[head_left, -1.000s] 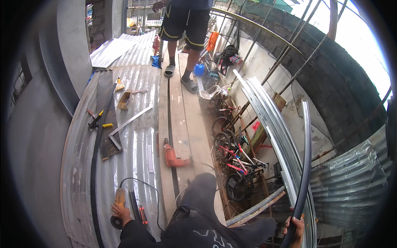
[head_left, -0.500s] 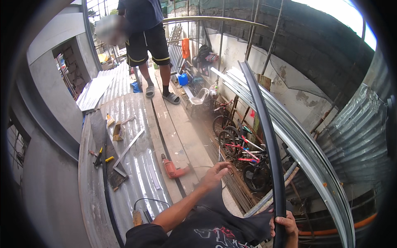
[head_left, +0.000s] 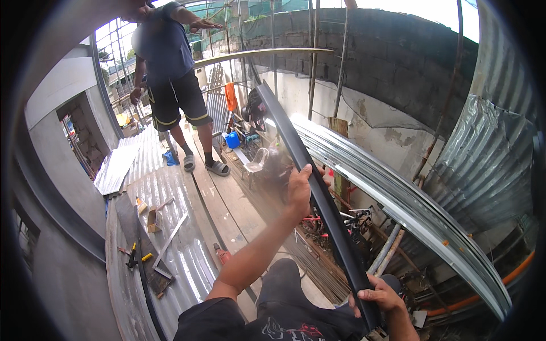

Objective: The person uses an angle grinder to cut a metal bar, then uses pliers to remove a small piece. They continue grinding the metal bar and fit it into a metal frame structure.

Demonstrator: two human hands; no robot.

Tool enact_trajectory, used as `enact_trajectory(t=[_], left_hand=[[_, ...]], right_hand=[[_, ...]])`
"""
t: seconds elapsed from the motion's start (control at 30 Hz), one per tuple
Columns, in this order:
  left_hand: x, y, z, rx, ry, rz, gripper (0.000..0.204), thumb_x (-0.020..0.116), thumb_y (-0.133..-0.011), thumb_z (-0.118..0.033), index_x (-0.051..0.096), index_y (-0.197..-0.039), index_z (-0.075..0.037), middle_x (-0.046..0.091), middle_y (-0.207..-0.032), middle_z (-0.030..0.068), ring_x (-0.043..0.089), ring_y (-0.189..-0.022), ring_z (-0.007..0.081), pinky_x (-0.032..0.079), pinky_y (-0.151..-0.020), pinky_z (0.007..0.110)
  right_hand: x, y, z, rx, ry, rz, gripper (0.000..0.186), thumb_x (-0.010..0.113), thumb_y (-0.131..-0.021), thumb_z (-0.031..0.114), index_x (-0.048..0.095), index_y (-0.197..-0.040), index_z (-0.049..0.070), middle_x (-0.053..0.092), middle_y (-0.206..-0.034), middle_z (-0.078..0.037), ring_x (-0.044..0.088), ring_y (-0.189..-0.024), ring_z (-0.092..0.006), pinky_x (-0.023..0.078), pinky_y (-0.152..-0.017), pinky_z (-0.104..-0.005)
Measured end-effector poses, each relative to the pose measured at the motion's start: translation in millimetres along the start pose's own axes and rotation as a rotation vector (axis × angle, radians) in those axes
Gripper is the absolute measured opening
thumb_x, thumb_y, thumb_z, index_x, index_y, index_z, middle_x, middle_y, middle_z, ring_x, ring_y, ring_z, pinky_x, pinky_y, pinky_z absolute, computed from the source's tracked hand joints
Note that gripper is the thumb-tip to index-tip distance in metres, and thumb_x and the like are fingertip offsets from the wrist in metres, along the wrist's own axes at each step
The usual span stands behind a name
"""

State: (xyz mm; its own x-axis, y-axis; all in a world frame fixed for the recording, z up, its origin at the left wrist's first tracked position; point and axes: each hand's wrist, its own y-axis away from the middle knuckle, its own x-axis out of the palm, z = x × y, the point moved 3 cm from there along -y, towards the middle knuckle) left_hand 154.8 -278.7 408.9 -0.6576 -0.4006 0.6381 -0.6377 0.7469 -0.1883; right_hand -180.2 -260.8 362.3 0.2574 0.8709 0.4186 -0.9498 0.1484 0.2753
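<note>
A long black metal bar (head_left: 333, 226), shaped like a channel or tube, slants from the bottom right up toward the upper middle. Partway along it my left hand (head_left: 300, 190) is closed around the bar, arm stretched forward. My right hand (head_left: 378, 295) grips the same bar close to its near end, low at the right. The bar's far tip rises beside the standing co-worker's legs, apart from them. Behind and to the right of the bar lies a stack of long silver metal channels (head_left: 392, 196).
A co-worker in dark shorts (head_left: 179, 102) stands on the planks (head_left: 216, 193), one arm stretched out. A red drill (head_left: 222, 254) lies on the planks. Left, on corrugated sheets (head_left: 190, 250), are a metal square (head_left: 169, 244), yellow-handled tools (head_left: 136, 256) and a small box (head_left: 153, 220). Bicycles (head_left: 347, 219) stand below.
My left hand has reached forward and closed on the bar. The bar's far end has swung left. The co-worker has lifted an arm, and the view has shifted.
</note>
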Motion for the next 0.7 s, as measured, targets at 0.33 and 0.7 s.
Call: enact_trajectory(t=[0.33, 0.7], left_hand=[[25.4, -98.8, -136.6, 0.143, -0.183, -0.125, 0.033, 0.039, -0.096, -0.010, 0.056, -0.115, 0.011, 0.065, -0.096, 0.0217, 0.071, -0.085, 0.0301, 0.061, -0.066, 0.043], [80.9, -156.4, -263.9, 0.297, -0.146, 0.032, 0.025, 0.049, -0.092, -0.009, 0.059, -0.107, 0.009, 0.065, -0.094, 0.0157, 0.069, -0.088, 0.0264, 0.060, -0.080, 0.036]], right_hand=[[46.9, 49.2, 97.2, -0.294, 0.235, -0.416, 0.090, 0.084, -0.078, 0.010, 0.032, -0.150, -0.004, 0.062, -0.117, -0.022, 0.067, -0.076, -0.0185, 0.055, -0.056, -0.0295], [95.3, 57.9, 212.4, -0.986, 0.849, -0.615, 0.042, 0.072, -0.082, -0.001, 0.063, -0.122, -0.006, 0.061, -0.100, -0.008, 0.063, -0.094, -0.0147, 0.051, -0.087, -0.0278]])
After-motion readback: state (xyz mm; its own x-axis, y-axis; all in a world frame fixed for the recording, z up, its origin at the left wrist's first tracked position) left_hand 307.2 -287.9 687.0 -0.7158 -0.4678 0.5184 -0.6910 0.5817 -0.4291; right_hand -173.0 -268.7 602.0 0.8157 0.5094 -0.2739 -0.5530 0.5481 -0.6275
